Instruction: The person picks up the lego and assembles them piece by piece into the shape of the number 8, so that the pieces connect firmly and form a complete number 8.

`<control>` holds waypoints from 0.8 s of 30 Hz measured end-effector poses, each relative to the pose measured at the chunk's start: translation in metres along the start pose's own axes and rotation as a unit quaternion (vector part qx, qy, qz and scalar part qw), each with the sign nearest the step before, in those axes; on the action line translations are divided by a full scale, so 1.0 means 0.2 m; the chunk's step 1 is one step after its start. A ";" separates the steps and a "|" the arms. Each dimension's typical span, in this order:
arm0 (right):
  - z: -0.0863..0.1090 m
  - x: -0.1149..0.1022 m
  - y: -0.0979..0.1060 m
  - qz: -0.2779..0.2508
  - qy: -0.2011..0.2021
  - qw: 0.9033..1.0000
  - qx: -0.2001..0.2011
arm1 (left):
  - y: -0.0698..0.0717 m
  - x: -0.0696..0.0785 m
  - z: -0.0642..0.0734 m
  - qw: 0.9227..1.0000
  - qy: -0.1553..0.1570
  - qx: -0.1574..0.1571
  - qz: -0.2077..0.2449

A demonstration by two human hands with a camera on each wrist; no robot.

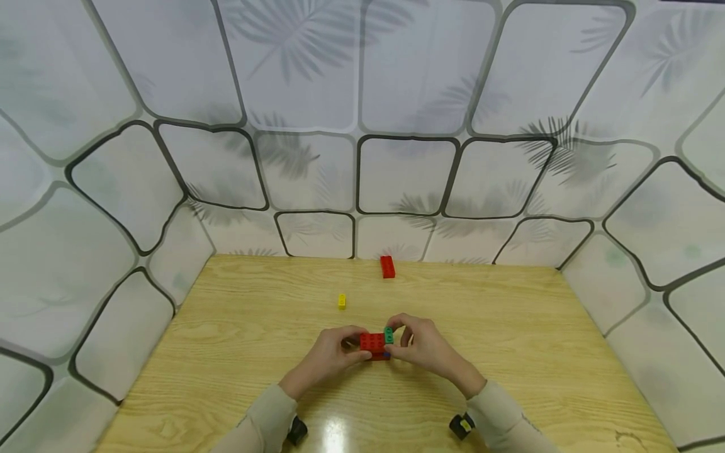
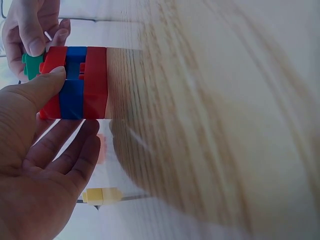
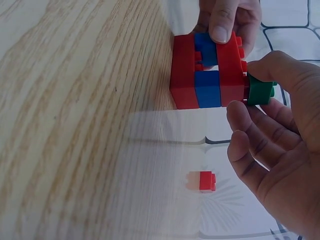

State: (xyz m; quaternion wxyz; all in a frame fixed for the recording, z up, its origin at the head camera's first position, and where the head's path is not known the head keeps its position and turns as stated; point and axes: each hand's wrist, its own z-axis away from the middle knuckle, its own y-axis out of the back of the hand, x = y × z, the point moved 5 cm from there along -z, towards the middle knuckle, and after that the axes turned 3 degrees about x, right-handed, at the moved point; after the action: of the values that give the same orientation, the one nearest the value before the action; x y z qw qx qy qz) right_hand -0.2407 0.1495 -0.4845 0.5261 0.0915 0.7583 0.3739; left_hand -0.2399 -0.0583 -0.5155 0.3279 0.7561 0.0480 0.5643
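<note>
A small stack of toy building bricks stands on the table between both hands. Its base is a red brick (image 2: 96, 95), two blue bricks (image 3: 207, 90) with a gap between them form the middle, and another red brick (image 1: 372, 341) lies on top. My left hand (image 1: 334, 350) holds the stack's left end between thumb and fingers. At the opposite end, my right hand (image 1: 426, 345) pinches a green brick (image 3: 260, 91) against the studs of the upper red brick. Whether the green brick is pressed fully down, I cannot tell.
A small yellow brick (image 1: 342, 301) lies beyond the stack, slightly left. Farther back, a loose red brick (image 1: 387, 267) rests near the patterned backdrop (image 1: 317, 234), which surrounds the wooden table (image 1: 255, 296) at the back and sides.
</note>
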 end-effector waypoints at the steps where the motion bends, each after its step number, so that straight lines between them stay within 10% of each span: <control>1: 0.00 0.00 0.00 0.000 -0.002 1.000 0.000 | 0.00 0.00 0.00 1.000 0.000 0.000 0.000; 24: 0.01 0.01 0.01 0.005 -0.003 1.000 -0.007 | 0.00 0.00 0.00 1.000 0.005 -0.003 -0.004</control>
State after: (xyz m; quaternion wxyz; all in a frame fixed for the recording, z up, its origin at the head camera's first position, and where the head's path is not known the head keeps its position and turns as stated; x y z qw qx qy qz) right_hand -0.2407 0.1529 -0.4840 0.5274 0.0928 0.7534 0.3816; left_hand -0.2392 -0.0587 -0.5161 0.3321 0.7522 0.0509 0.5668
